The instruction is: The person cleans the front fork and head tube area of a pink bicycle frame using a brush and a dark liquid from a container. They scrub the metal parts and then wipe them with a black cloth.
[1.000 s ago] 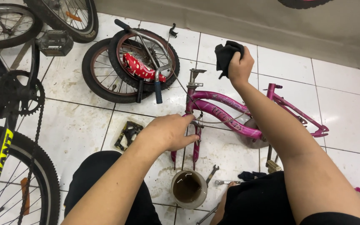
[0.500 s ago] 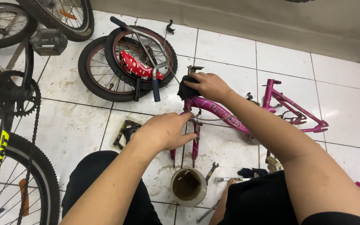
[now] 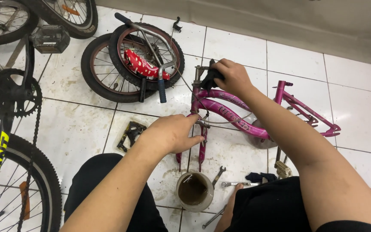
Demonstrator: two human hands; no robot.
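- The white tiled floor fills most of the frame, smeared with grime, and meets a grey wall along the top edge.
- A black bicycle runs down the left edge, its chainring, chain and knobby tyre in view, with a flat pedal at the upper left.
- The pink bicycle frame lies on the tiles at centre right, its head tube near the middle of the frame and its rear stays reaching toward the right edge; the pink fork points down toward the lower centre.
- Two small wheels lie stacked at the upper centre-left, with a chrome handlebar and a red part resting across them.
- The right hand, above centre, has its fingers closed on a black rag pressed against the top of the head tube.
- The left hand, at centre, lies curled palm down over the fork crown, fingertips touching the frame; whether it grips anything underneath I cannot tell.
- A round tub of brown grease stands at lower centre, between the person's knees.
- A black pedal lies just left of the left hand.
- A wrench and a smaller spanner lie just right of the tub.
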